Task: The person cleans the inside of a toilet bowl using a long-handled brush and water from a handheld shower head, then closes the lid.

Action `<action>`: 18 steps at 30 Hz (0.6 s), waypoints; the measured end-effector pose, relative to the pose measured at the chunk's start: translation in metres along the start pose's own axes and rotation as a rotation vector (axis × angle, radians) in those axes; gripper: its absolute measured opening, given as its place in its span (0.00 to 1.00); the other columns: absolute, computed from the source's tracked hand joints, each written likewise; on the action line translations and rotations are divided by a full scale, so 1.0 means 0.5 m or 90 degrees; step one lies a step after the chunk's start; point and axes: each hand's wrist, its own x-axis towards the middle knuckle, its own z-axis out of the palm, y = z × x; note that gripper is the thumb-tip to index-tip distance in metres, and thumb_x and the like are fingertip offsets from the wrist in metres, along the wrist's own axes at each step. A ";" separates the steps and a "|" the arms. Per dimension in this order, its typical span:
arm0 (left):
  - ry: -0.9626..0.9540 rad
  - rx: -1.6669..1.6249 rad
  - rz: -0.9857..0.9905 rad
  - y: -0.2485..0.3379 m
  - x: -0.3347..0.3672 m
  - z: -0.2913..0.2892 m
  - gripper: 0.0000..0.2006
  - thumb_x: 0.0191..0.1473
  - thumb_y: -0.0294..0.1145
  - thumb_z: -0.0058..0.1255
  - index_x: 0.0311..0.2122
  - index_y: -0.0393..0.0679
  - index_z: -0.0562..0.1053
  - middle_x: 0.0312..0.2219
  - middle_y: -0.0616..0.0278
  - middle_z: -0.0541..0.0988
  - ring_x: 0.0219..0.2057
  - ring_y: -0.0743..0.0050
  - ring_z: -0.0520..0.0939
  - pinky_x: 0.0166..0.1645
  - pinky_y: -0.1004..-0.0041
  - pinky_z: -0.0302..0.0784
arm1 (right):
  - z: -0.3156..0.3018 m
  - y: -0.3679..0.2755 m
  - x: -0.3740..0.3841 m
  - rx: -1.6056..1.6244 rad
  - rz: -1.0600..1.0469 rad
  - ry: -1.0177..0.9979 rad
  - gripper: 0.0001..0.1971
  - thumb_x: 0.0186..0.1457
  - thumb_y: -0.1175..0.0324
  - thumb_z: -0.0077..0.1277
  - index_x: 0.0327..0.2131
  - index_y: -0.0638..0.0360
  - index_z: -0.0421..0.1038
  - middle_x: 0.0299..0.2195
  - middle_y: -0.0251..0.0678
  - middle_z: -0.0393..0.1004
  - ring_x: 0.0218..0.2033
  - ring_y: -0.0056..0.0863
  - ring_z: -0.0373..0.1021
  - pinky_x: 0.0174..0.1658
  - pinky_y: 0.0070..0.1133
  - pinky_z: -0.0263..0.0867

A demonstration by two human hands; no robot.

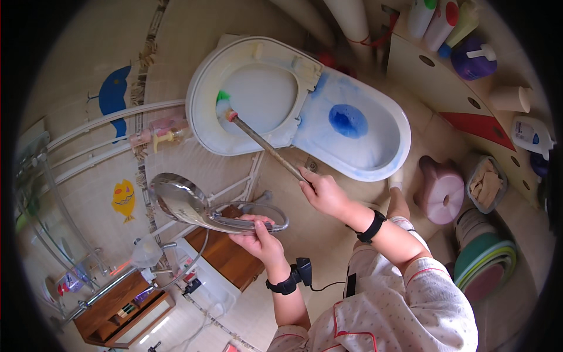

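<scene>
Head view: nearest the camera, a patterned pyjama sleeve (410, 311) fills the lower right. Left hand (262, 239), wearing a black wristband, is wrapped around the handle of a chrome shower head (182, 200), whose round face is tilted up toward the left. Right hand (324, 192) is clenched on the shaft of a toilet brush (264, 144); its green-and-white bristle end touches the underside of the raised toilet seat (252, 94). Toilet bowl (358, 129) beside it shows blue cleaner pooled inside. A pink stool (440, 189) stands right of the bowl.
</scene>
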 end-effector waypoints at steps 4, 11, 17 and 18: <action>0.002 0.014 0.042 0.002 0.018 0.023 0.15 0.46 0.21 0.40 0.37 0.39 0.50 0.25 0.56 0.66 0.22 0.74 0.68 0.23 0.78 0.68 | 0.018 0.083 -0.011 -0.058 -0.008 -0.032 0.17 0.47 0.71 0.40 0.42 0.67 0.60 0.18 0.53 0.66 0.21 0.47 0.65 0.26 0.34 0.61; 0.027 0.008 0.002 -0.006 0.020 0.042 0.15 0.46 0.21 0.40 0.37 0.39 0.50 0.25 0.56 0.66 0.21 0.76 0.68 0.23 0.79 0.69 | -0.015 0.100 0.000 -0.075 -0.011 -0.069 0.17 0.47 0.71 0.41 0.43 0.66 0.60 0.20 0.53 0.67 0.23 0.47 0.66 0.27 0.34 0.61; 0.014 0.024 -0.009 -0.013 0.007 0.049 0.15 0.46 0.22 0.39 0.37 0.40 0.50 0.24 0.56 0.66 0.21 0.76 0.68 0.24 0.79 0.69 | -0.033 0.051 0.019 -0.057 0.012 -0.076 0.18 0.47 0.71 0.41 0.43 0.67 0.61 0.21 0.53 0.67 0.25 0.46 0.66 0.29 0.33 0.62; -0.026 0.016 -0.015 -0.022 0.004 0.045 0.14 0.47 0.22 0.39 0.38 0.41 0.51 0.27 0.58 0.66 0.22 0.77 0.68 0.24 0.79 0.69 | -0.027 0.067 0.016 -0.081 0.032 -0.088 0.18 0.47 0.71 0.41 0.43 0.67 0.61 0.21 0.53 0.67 0.25 0.46 0.66 0.29 0.33 0.62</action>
